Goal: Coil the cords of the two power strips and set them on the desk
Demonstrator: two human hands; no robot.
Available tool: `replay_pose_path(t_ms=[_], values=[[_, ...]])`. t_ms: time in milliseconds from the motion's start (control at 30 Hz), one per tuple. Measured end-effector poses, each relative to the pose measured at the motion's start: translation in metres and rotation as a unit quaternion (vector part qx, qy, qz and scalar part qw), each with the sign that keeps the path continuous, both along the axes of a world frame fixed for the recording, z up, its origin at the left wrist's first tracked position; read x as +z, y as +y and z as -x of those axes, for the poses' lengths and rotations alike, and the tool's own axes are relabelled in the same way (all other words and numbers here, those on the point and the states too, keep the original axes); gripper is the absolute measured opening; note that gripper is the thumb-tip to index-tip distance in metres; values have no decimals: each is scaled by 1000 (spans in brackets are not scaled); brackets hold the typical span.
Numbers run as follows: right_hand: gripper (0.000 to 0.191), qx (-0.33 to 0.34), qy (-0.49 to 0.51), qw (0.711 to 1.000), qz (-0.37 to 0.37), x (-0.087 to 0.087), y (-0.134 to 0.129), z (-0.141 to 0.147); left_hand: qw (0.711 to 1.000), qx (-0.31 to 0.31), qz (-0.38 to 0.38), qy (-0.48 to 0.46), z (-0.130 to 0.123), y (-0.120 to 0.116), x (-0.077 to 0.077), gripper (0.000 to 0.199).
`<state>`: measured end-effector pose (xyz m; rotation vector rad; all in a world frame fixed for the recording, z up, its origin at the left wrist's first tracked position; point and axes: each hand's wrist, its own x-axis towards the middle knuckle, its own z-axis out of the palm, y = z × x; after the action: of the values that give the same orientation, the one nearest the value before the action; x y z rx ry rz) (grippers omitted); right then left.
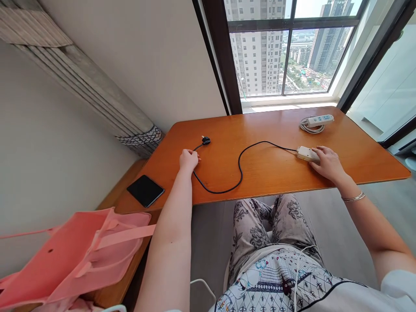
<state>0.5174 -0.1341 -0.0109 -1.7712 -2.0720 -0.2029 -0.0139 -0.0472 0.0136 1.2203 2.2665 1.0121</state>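
Observation:
A white power strip [304, 153] lies near the right front of the wooden table. My right hand [327, 164] rests over its right end with the fingers on it. From its left end a black cord [240, 167] curves across the tabletop. My left hand [189, 160] is closed around that cord a little below the black plug [206, 140]. The plug lies on the table with its prongs pointing up and left. The left fingertips are partly hidden behind the back of the hand.
A second power strip [320, 121] with its pale cord coiled lies at the back right. A black tablet [145, 191] is at the table's left front. Beside the table's left end hangs a pink bag [81, 251]. A window [289, 52] stands behind.

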Motion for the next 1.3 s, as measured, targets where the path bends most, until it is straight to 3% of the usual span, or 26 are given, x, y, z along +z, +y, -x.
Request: replay_pose_path(t_ms=[67, 167, 233, 333, 433, 500, 700, 767, 867, 967, 1067, 1133, 1200, 1300], values=[[50, 35, 19, 999, -34, 6, 0, 15, 991, -42, -88, -94, -18, -1, 11, 9], [44, 105, 58, 989, -88, 22, 0, 48, 931, -158, -264, -198, -54, -13, 32, 22], [45, 151, 87, 977, -122, 35, 0, 74, 894, -233, -317, -216, -80, -27, 46, 28], [63, 189, 121, 959, -174, 54, 0, 110, 848, -321, -344, -245, -113, -53, 65, 37], [78, 193, 173, 943, -210, 66, 2, 133, 811, -370, -339, -300, -137, -72, 77, 43], [72, 208, 246, 926, -199, 67, 6, 140, 793, -379, -332, -342, -146, -80, 81, 46], [51, 269, 519, 810, -41, 45, 21, 145, 787, -373, -235, -432, -153, -89, 87, 47], [47, 245, 564, 787, -51, 40, 24, 144, 786, -377, -159, -463, -152, -92, 85, 43], [46, 164, 619, 762, -101, 38, 30, 134, 762, -407, -53, -501, -149, -99, 78, 39], [49, 105, 622, 774, -60, 38, 30, 122, 734, -419, -94, -525, -149, -107, 72, 37], [46, 120, 546, 829, 32, 37, 16, 124, 740, -416, -206, -486, -155, -107, 68, 35], [39, 149, 491, 854, 82, 37, 2, 133, 758, -433, -277, -402, -163, -100, 64, 35], [37, 175, 474, 853, 131, 38, -13, 146, 769, -465, -332, -287, -170, -91, 59, 36], [43, 203, 509, 803, 235, 43, -31, 162, 772, -516, -353, -111, -175, -78, 52, 36]])
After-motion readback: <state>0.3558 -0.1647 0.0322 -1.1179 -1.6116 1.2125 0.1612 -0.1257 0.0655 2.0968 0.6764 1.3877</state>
